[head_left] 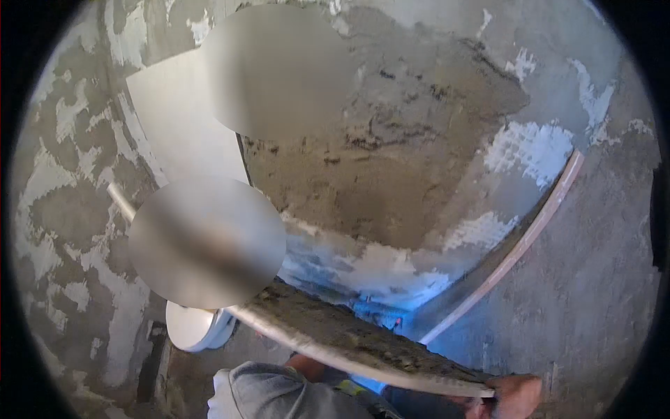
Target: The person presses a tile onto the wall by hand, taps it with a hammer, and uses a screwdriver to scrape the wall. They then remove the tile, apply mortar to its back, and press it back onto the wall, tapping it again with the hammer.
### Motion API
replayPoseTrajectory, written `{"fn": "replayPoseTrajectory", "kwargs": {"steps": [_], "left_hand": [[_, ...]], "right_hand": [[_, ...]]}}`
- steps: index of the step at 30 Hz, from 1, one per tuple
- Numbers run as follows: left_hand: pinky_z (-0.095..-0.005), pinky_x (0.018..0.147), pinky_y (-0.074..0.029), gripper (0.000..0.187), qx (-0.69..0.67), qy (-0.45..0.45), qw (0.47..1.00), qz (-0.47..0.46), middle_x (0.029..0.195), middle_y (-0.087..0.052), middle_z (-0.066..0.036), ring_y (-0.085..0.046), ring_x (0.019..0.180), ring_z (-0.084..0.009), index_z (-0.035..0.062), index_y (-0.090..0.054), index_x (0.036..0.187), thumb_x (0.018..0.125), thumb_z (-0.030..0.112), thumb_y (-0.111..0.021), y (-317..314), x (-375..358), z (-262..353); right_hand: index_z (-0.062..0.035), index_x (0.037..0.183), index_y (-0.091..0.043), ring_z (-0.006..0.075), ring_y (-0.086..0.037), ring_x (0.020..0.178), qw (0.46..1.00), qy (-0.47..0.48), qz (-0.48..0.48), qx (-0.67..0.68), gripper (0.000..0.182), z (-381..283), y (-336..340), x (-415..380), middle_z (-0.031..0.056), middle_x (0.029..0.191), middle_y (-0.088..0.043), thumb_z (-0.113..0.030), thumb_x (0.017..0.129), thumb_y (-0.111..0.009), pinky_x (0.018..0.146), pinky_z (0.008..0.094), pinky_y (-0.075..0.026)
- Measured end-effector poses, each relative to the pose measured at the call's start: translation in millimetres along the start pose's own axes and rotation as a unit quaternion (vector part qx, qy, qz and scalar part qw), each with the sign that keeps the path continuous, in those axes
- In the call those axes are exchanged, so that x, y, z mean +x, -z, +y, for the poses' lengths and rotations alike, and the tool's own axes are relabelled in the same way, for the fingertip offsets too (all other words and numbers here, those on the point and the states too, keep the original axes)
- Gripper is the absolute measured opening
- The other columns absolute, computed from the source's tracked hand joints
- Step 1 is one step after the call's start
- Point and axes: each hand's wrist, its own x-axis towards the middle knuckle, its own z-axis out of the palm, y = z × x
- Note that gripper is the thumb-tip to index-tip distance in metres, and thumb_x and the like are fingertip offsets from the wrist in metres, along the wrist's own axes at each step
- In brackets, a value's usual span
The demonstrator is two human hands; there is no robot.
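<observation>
At the lower right, my right hand (514, 395) is closed around the end of a long pale straightedge (335, 351). The straightedge slants from the left wall down to the lower right. Dark wet mortar (363, 335) lies along much of its upper side. A round blur covers part of its left half, and my left hand cannot be made out. A grey sleeve (269, 392) shows at the bottom, with a bit of bare forearm (306, 365) passing behind the straightedge.
Ahead is a wall with rough brown mortar (391, 181). A large white panel (185, 112) stands against it at upper left. A white bucket (190, 327) sits below the straightedge. Another long thin strip (513, 258) slants along the right wall. A second round blur hides part of the wall.
</observation>
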Motion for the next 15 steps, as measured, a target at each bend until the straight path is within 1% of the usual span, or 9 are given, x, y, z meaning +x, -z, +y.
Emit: {"fn": "replayPoseTrajectory", "kwargs": {"steps": [1, 2, 4, 5, 6, 9, 12, 13, 15], "left_hand": [[-0.0468, 0.099, -0.034, 0.095, -0.002, 0.000, 1.000, 0.013, 0.130, -0.048, -0.008, -0.046, 0.116, -0.0304, 0.0149, -0.042, 0.132, 0.072, 0.085, -0.021, 12, -8, 1], [-0.0470, 0.099, -0.034, 0.095, -0.004, 0.000, 1.000, 0.027, 0.131, -0.048, -0.008, -0.046, 0.116, -0.0305, 0.0149, -0.041, 0.133, 0.072, 0.085, -0.021, 25, -15, 3], [-0.0475, 0.099, -0.033, 0.095, -0.006, -0.001, 0.999, 0.053, 0.131, -0.048, -0.008, -0.046, 0.117, -0.0306, 0.0148, -0.041, 0.133, 0.072, 0.085, -0.020, 50, -28, 12], [-0.0477, 0.100, -0.033, 0.095, -0.007, -0.001, 0.998, 0.070, 0.131, -0.048, -0.008, -0.045, 0.117, -0.0307, 0.0147, -0.041, 0.133, 0.072, 0.085, -0.020, 66, -36, 16], [-0.0479, 0.100, -0.033, 0.095, -0.009, 0.002, 0.996, 0.090, 0.132, -0.047, -0.008, -0.045, 0.117, -0.0307, 0.0147, -0.041, 0.133, 0.072, 0.085, -0.020, 81, -45, 22], [-0.0486, 0.100, -0.032, 0.095, -0.029, 0.002, 0.988, 0.153, 0.132, -0.047, -0.009, -0.045, 0.118, -0.0309, 0.0145, -0.041, 0.133, 0.073, 0.085, -0.019, 133, -75, 56], [-0.0492, 0.101, -0.031, 0.095, -0.055, -0.004, 0.978, 0.202, 0.133, -0.046, -0.009, -0.044, 0.119, -0.0311, 0.0144, -0.041, 0.134, 0.073, 0.084, -0.019, 174, -96, 87], [-0.0494, 0.101, -0.031, 0.095, -0.052, -0.015, 0.970, 0.235, 0.133, -0.046, -0.009, -0.044, 0.119, -0.0312, 0.0144, -0.041, 0.134, 0.073, 0.084, -0.018, 177, -102, 67], [-0.0499, 0.101, -0.030, 0.095, -0.078, -0.025, 0.960, 0.266, 0.134, -0.045, -0.009, -0.043, 0.120, -0.0313, 0.0143, -0.040, 0.134, 0.073, 0.084, -0.018, 195, -114, 74]], "right_hand": [[-0.0032, 0.083, -0.064, 0.0184, -0.045, 0.039, 1.000, -0.003, -0.013, 0.008, 0.022, -10, 0, -4, 0.0049, 0.066, -0.059, -0.023, 0.074, -0.060, 0.038, 0.0330, -0.036], [-0.0036, 0.077, -0.064, 0.0190, -0.045, 0.039, 0.999, -0.014, -0.024, 0.033, 0.022, -21, 0, -8, 0.0055, 0.062, -0.057, -0.025, 0.076, -0.059, 0.039, 0.0329, -0.036], [-0.0044, 0.067, -0.064, 0.0202, -0.046, 0.041, 0.994, -0.041, -0.050, 0.092, 0.029, -46, 1, -12, 0.0067, 0.056, -0.054, -0.030, 0.080, -0.056, 0.041, 0.0327, -0.036], [-0.0040, 0.067, -0.065, 0.0221, -0.048, 0.042, 0.984, -0.104, -0.117, 0.087, 0.036, -66, 4, 3, 0.0064, 0.052, -0.052, -0.037, 0.082, -0.062, 0.041, 0.0331, -0.036], [-0.0040, 0.068, -0.065, 0.0221, -0.048, 0.042, 0.976, -0.127, -0.159, 0.081, 0.036, -83, 2, 13, 0.0064, 0.052, -0.052, -0.037, 0.082, -0.063, 0.041, 0.0331, -0.036], [-0.0039, 0.068, -0.065, 0.0223, -0.048, 0.042, 0.958, -0.130, -0.249, 0.063, 0.037, -141, -9, 33, 0.0064, 0.052, -0.052, -0.038, 0.081, -0.063, 0.040, 0.0332, -0.036], [-0.0039, 0.068, -0.065, 0.0224, -0.048, 0.042, 0.951, -0.101, -0.290, 0.047, 0.037, -191, -35, 50, 0.0063, 0.052, -0.052, -0.039, 0.080, -0.064, 0.040, 0.0332, -0.036], [-0.0039, 0.068, -0.065, 0.0225, -0.048, 0.042, 0.944, -0.107, -0.306, 0.061, 0.038, -149, -40, 33, 0.0063, 0.053, -0.052, -0.040, 0.080, -0.065, 0.040, 0.0332, -0.036], [-0.0039, 0.069, -0.065, 0.0226, -0.048, 0.042, 0.942, -0.077, -0.321, 0.062, 0.038, -161, -57, 42, 0.0063, 0.053, -0.052, -0.040, 0.079, -0.065, 0.040, 0.0332, -0.036]]}}
